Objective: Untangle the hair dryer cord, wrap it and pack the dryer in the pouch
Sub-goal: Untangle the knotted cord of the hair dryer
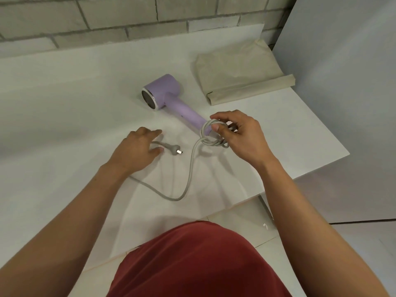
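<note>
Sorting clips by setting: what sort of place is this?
Likely a plain indoor room, perhaps a home: white table against a pale brick wall, tiled floor, a hair dryer and cloth pouch.

Right hand (244, 138) gripping coiled cord (211, 142), left hand (137, 151) beside plug (174, 149), dryer (169, 97) behind

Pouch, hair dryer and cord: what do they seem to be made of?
The pouch: likely beige cloth, matte; it creases and folds softly. The hair dryer: probably moulded plastic, smooth satin lilac, with a shiny metallic-looking ring at its end. The cord: seemingly a rubbery grey sheath; it coils and bends freely.
</note>
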Action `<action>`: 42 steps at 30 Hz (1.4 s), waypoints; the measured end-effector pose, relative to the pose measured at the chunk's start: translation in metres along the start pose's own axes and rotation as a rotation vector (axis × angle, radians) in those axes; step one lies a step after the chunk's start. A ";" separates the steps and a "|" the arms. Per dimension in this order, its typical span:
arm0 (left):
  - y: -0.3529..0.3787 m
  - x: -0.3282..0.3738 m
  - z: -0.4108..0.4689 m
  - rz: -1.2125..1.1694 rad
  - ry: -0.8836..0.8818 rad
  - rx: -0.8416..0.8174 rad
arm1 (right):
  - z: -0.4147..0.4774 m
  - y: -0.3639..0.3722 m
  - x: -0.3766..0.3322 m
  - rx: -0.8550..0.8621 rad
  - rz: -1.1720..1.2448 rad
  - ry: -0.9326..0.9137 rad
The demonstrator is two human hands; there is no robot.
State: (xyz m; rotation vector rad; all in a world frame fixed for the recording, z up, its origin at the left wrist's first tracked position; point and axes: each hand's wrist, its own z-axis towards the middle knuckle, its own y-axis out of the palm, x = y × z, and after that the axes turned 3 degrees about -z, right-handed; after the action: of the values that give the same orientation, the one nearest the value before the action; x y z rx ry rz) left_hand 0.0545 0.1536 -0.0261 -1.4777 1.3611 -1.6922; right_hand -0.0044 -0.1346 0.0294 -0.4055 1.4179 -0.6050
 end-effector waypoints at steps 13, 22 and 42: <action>0.009 0.105 -0.038 0.012 0.324 0.100 | 0.009 -0.007 -0.009 -0.234 -0.078 0.019; -0.016 0.106 -0.021 -0.070 0.382 0.265 | 0.000 -0.004 -0.016 0.026 -0.269 -0.172; -0.054 0.113 -0.004 -0.664 0.082 -0.170 | -0.017 -0.015 -0.022 -0.113 -0.261 -0.241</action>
State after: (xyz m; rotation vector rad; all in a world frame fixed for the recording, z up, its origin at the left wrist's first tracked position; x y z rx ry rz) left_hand 0.0317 0.0778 0.0706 -2.1478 1.1413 -2.0781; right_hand -0.0246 -0.1316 0.0532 -0.7367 1.1794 -0.6637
